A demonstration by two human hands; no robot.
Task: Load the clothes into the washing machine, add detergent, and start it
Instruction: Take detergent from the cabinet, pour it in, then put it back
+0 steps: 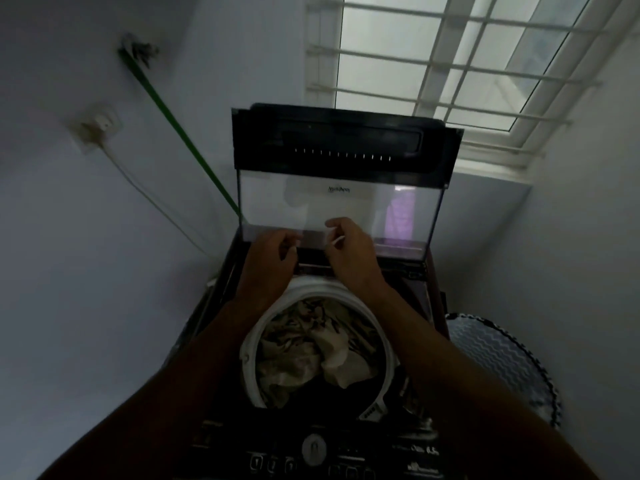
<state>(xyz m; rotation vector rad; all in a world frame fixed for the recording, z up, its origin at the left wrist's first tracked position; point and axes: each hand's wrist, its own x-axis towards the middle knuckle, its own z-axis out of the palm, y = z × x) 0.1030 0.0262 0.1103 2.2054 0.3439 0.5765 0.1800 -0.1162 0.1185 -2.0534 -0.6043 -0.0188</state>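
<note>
A dark top-loading washing machine [434, 282] stands below me with its glass lid [346, 202] raised upright. Beige and dark clothes [311, 348] fill the white-rimmed tub [313, 285]. My left hand [270, 258] and my right hand [353, 251] reach over the tub to the back edge, just under the lid. Between them they pinch a small pale packet [314, 237] with curled fingers; the dim light hides what it is. The control panel [313, 448] with its round knob lies at the near edge.
A patterned laundry basket [498, 355] stands right of the machine. A green pole [180, 129] leans against the left wall near a wall socket [98, 124] with a cable. A barred window [450, 53] is behind the lid. Walls close in on both sides.
</note>
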